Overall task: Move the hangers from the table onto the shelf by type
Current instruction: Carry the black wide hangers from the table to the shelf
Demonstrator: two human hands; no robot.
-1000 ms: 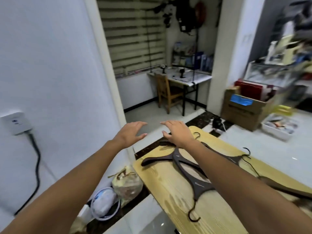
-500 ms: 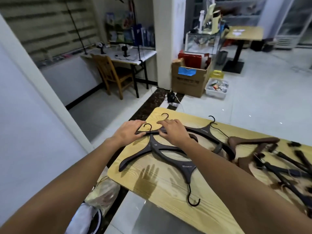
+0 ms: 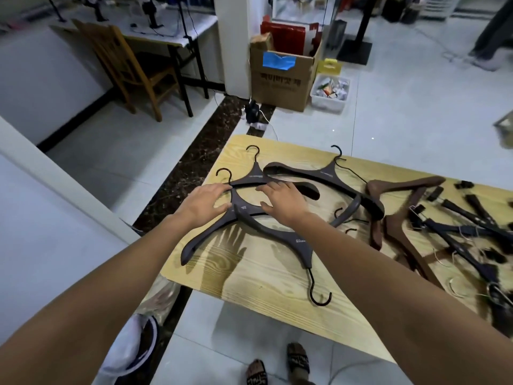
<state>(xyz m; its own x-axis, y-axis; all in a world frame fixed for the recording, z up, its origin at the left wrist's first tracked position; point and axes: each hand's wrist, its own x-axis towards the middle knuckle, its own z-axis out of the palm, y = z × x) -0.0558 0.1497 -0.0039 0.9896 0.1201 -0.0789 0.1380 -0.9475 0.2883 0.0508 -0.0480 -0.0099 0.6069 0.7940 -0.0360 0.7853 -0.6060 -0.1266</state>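
Several dark wide-shouldered hangers [image 3: 302, 242] lie overlapping on the left end of the light wooden table [image 3: 249, 290]. My left hand [image 3: 205, 204] rests with spread fingers on the neck of one dark hanger [image 3: 241, 207], just below its hook. Beside it, my right hand [image 3: 284, 202] lies on the crossing arms of the same pile, thumb and fingers apart. Two brown wooden hangers [image 3: 402, 185] lie further right. A tangle of dark clip hangers [image 3: 469, 232] covers the table's right end. No shelf is in view.
Beyond the table stand a cardboard box [image 3: 280, 79], a white bin [image 3: 330, 93], a white pillar [image 3: 233, 37] and a wooden chair [image 3: 130, 65] at a desk. Bags [image 3: 138, 332] sit on the floor by the table's left corner. My sandalled feet [image 3: 277, 368] are below its near edge.
The view has swung down and to the right, bringing more of the table into sight. Both hands have come down from above the table's end onto the dark hangers.
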